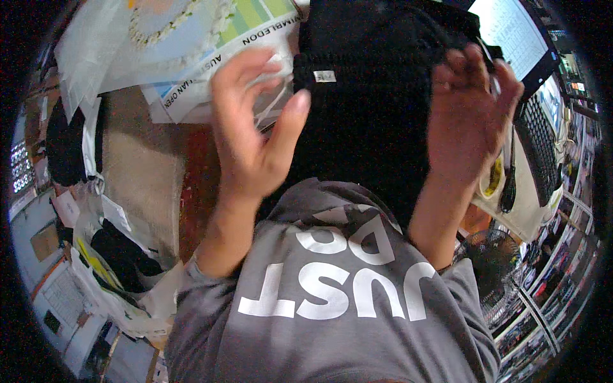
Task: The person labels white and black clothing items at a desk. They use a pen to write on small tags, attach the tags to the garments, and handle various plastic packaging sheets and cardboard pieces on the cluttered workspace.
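A black garment (364, 121) with a gathered elastic waistband lies spread in front of me, and a small white label (324, 76) sits on the band. My left hand (252, 121) hovers by the garment's left edge, thumb and fingers spread in a wide curve with nothing between them. Over the right edge is my right hand (466, 108), its fingers loosely bent and the thumb apart from them; the fingertips are somewhat blurred and I see nothing held. More black cloth (383, 29) lies beyond the waistband, and the garment's near end is hidden behind my shirt.
Clear plastic packaging (166, 57) and printed bags lie at the far left, beside a brown cardboard surface (140, 166). To the right stand a lit screen (514, 38), a black keyboard (539, 147) and a fan (488, 265). A white bag (147, 313) with dark cloth sits lower left.
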{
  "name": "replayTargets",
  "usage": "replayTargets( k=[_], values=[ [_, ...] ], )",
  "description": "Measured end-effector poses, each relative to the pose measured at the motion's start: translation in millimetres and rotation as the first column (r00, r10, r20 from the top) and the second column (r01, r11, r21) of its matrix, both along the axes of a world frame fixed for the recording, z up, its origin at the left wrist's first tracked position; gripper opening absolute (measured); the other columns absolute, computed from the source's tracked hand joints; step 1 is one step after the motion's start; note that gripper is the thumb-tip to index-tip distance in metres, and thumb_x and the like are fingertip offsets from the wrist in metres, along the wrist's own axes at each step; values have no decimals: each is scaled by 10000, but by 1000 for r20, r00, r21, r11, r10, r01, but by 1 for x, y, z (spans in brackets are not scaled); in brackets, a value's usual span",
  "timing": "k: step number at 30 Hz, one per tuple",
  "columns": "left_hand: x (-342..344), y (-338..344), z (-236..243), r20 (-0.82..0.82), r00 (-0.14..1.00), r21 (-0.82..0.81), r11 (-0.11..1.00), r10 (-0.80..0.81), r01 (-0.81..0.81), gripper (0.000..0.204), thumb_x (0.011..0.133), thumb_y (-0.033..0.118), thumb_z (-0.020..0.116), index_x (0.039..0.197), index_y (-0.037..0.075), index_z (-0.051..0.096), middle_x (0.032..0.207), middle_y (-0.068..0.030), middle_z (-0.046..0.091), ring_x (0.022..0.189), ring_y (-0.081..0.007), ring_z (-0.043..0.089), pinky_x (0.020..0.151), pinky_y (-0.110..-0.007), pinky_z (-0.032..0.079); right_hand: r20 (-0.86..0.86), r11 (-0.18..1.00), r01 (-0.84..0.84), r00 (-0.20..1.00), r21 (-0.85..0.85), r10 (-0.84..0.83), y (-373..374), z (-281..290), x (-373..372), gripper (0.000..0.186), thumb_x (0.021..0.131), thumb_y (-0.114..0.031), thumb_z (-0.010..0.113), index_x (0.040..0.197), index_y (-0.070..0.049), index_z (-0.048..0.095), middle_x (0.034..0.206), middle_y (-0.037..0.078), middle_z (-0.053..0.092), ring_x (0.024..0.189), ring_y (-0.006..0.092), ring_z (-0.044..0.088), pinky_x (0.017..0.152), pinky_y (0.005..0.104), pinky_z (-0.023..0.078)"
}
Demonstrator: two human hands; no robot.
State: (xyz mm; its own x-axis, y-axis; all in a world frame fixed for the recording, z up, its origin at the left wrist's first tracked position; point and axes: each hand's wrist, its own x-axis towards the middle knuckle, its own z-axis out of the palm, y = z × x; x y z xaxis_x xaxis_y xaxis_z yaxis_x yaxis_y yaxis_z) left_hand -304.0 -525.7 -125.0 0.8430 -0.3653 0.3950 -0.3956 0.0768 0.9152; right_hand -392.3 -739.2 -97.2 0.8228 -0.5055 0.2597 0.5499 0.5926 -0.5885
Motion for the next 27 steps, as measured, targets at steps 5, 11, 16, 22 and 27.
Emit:
replayTargets(
  k=[5,11,16,22,27],
  values=[
    [-86,5,-21,-431,849,154,952,304,-263,505,827,151,676,1194,0,364,1191,-110,429,1088,-196,430,981,-333,329,-58,950,218,970,-222,-236,-46,10,-46,316,975,-329,451,1134,-62,505,1150,197,588,1040,346,585,891,447,471],
    [-89,-16,0,-758,648,-89,996,-79,19,435,805,126,695,1180,-10,522,1148,-92,579,1018,-155,543,922,-297,415,-69,851,364,906,-379,-418,-67,10,-89,315,963,-326,477,1104,-50,538,1087,170,605,1026,306,586,903,421,464],
    [-96,-27,32,-654,749,-120,992,-109,40,423,759,23,649,1168,-13,545,1118,-100,607,967,-176,591,903,-301,454,-148,811,405,852,-423,-502,-67,-7,-103,263,978,-256,463,1075,-21,534,1037,149,610,959,266,610,865,380,482],
    [-100,-35,62,-734,626,-337,941,-266,5,493,706,0,604,1195,4,537,1110,-113,611,993,-235,610,884,-362,498,-150,671,374,796,-640,-587,-54,-18,-97,177,963,-146,496,1011,-5,593,981,98,621,944,158,582,893,282,439],
    [-78,-32,127,-719,624,-425,904,-307,-45,425,715,100,599,1137,42,594,1028,-109,649,899,-261,653,805,-401,548,-11,485,501,688,-717,-726,-60,-39,-91,157,955,-132,512,1023,-16,592,1014,67,609,946,145,547,872,266,417]
  ],
)
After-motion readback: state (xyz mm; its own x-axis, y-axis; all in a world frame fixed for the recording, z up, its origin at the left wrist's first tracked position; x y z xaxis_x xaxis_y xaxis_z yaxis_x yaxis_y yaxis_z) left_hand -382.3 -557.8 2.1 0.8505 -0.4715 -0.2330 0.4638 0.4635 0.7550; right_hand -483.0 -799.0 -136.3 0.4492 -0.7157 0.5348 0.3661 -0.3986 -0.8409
